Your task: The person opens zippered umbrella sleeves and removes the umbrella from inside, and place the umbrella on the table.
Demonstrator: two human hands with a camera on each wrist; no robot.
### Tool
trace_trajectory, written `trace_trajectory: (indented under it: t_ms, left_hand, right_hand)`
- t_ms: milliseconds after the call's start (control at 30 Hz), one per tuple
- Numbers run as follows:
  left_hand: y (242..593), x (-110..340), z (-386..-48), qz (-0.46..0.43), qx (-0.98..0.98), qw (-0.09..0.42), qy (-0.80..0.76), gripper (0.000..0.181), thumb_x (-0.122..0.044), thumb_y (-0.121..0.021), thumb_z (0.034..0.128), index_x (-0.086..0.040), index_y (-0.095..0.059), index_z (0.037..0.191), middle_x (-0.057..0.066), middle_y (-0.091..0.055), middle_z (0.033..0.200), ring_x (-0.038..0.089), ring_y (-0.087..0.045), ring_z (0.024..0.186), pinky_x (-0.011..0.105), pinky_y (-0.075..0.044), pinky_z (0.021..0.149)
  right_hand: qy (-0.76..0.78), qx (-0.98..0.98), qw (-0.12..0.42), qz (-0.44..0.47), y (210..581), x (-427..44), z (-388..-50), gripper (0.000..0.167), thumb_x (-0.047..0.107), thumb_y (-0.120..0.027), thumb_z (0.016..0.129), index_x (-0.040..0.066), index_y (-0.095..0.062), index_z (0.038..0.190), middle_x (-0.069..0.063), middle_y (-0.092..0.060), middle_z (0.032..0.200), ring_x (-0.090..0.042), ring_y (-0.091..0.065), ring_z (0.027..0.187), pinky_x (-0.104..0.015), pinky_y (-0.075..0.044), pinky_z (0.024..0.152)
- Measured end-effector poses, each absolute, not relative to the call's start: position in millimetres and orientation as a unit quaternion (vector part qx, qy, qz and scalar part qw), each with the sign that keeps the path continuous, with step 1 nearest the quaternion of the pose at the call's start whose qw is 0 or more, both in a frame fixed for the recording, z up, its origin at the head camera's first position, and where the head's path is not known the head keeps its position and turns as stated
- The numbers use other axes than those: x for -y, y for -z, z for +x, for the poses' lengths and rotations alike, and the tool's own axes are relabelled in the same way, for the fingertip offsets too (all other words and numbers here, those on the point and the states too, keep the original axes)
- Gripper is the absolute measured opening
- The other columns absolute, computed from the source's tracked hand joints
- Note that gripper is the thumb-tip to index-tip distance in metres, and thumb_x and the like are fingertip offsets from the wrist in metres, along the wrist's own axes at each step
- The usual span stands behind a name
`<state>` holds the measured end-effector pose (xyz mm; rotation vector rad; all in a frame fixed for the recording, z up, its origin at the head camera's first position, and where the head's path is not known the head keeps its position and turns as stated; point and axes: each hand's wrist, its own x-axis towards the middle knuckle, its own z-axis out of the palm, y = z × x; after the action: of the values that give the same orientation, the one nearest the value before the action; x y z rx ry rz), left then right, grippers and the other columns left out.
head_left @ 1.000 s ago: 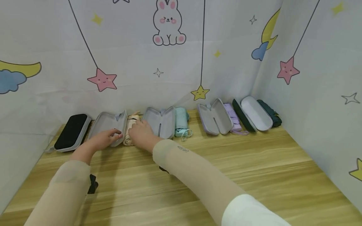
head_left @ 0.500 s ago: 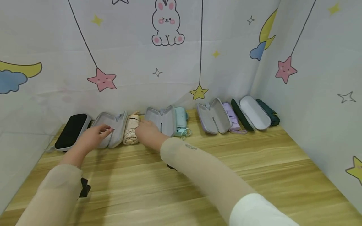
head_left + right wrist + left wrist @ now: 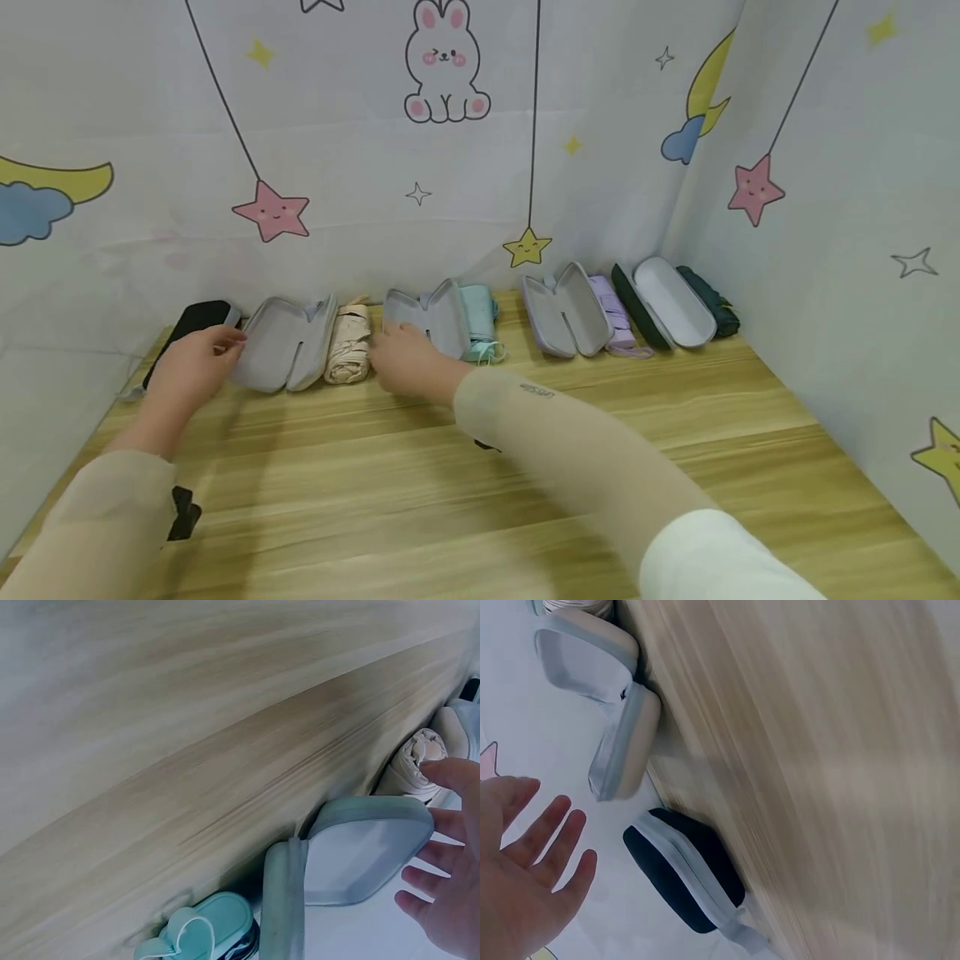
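Note:
My left hand hovers over the closed black case, fingers spread and holding nothing in the left wrist view. Right of it stands a hinged case with a grey lining and beige shell, lid open. A beige folded umbrella lies beside that case. My right hand is between this umbrella and an open mint-shelled case. In the right wrist view its thumb overlaps the umbrella's end and its loose fingers overlap the case's edge; contact cannot be told. A mint folded umbrella lies right of the mint case.
Farther right lie an open lilac case, a lilac folded umbrella, an open dark green case and a dark green folded umbrella. A patterned curtain rises behind the row. The wooden table extends in front.
My left hand has moved left, off the beige case to the black one. The right hand has come off the beige umbrella and shifted right to the mint case.

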<state>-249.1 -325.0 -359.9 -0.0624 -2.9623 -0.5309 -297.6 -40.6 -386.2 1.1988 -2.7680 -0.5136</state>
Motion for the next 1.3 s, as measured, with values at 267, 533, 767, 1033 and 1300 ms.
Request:
trace_trajectory:
  t_ms: [267, 533, 767, 1033, 1300]
  left_hand:
    - [359, 353, -242, 0.003, 0.987, 0.059, 0.152, 0.036, -0.015, -0.047, 0.0991, 0.009, -0.052, 0.125, 0.035, -0.053, 0.120, 0.053, -0.052, 0.100, 0.056, -0.045, 0.073]
    - [367, 377, -240, 0.018, 0.992, 0.027, 0.121, 0.041, -0.013, -0.054, 0.0945, 0.016, -0.046, 0.123, 0.043, -0.046, 0.120, 0.059, -0.047, 0.102, 0.062, -0.042, 0.079]
    - [372, 389, -235, 0.062, 0.993, 0.009, 0.097, 0.064, -0.029, -0.060, 0.0940, 0.022, -0.039, 0.127, 0.049, -0.036, 0.120, 0.063, -0.040, 0.105, 0.066, -0.039, 0.083]
    - [364, 388, -231, 0.138, 0.985, -0.032, 0.097, 0.090, -0.057, -0.055, 0.0910, 0.028, -0.040, 0.115, 0.054, -0.037, 0.104, 0.066, -0.046, 0.090, 0.058, -0.047, 0.055]
    - [367, 390, -234, 0.130, 0.985, -0.034, 0.111, 0.093, -0.055, -0.051, 0.0927, 0.033, -0.036, 0.120, 0.057, -0.030, 0.112, 0.067, -0.038, 0.099, 0.066, -0.043, 0.071]
  right_hand:
    - [0.194, 0.902, 0.030, 0.385, 386, 35, -296, 0.065, 0.052, -0.054, 0.095, 0.018, -0.042, 0.149, 0.000, -0.029, 0.157, -0.022, -0.026, 0.141, -0.040, -0.026, 0.112]
    - [0.172, 0.909, 0.026, 0.378, 389, 31, -299, 0.071, 0.050, -0.056, 0.095, 0.016, -0.033, 0.153, -0.004, -0.030, 0.156, -0.024, -0.028, 0.141, -0.042, -0.025, 0.112]
    - [0.156, 0.905, 0.040, 0.393, 383, 19, -294, 0.066, 0.044, -0.057, 0.096, 0.016, -0.035, 0.152, -0.005, -0.031, 0.155, -0.025, -0.028, 0.141, -0.043, -0.026, 0.112]
    - [0.158, 0.882, 0.069, 0.439, 382, -9, -275, 0.052, 0.040, -0.054, 0.096, 0.016, -0.048, 0.142, -0.007, -0.042, 0.147, -0.026, -0.035, 0.136, -0.043, -0.029, 0.109]
    - [0.148, 0.863, 0.079, 0.477, 382, -50, -247, 0.041, 0.041, -0.057, 0.096, 0.018, -0.060, 0.129, 0.000, -0.057, 0.130, -0.020, -0.048, 0.123, -0.038, -0.036, 0.102]
